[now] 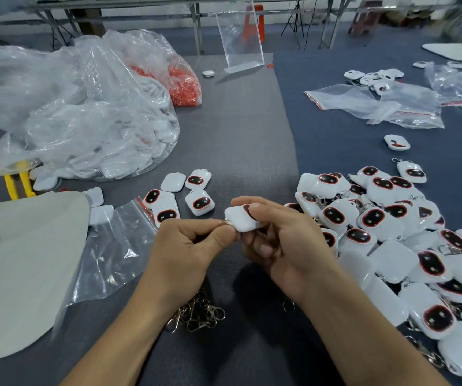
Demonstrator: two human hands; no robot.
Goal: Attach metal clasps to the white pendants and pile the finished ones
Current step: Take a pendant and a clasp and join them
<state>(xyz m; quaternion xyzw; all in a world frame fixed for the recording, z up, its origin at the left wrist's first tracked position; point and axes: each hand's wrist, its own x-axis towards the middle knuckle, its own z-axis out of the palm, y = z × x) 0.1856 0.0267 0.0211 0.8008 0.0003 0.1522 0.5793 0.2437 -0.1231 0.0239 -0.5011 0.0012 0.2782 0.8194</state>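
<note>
The right hand (282, 240) grips a white pendant (241, 220) above the middle of the desk (238, 135), toward its near edge, its fingers (263, 210) curled round the body. The left hand (193, 246) pinches a small metal clasp (224, 222) against the pendant's corner. If that pinch slackens, the clasp could slip free unhooked and fall among the loose clasps (199, 313) below. Whether it has caught the loop I cannot tell, since the thumb hides it. The finished pile (391, 232) runs out of view at the right edge.

Bare table (241, 151) between bag (85, 129); pile (391, 232)
</note>
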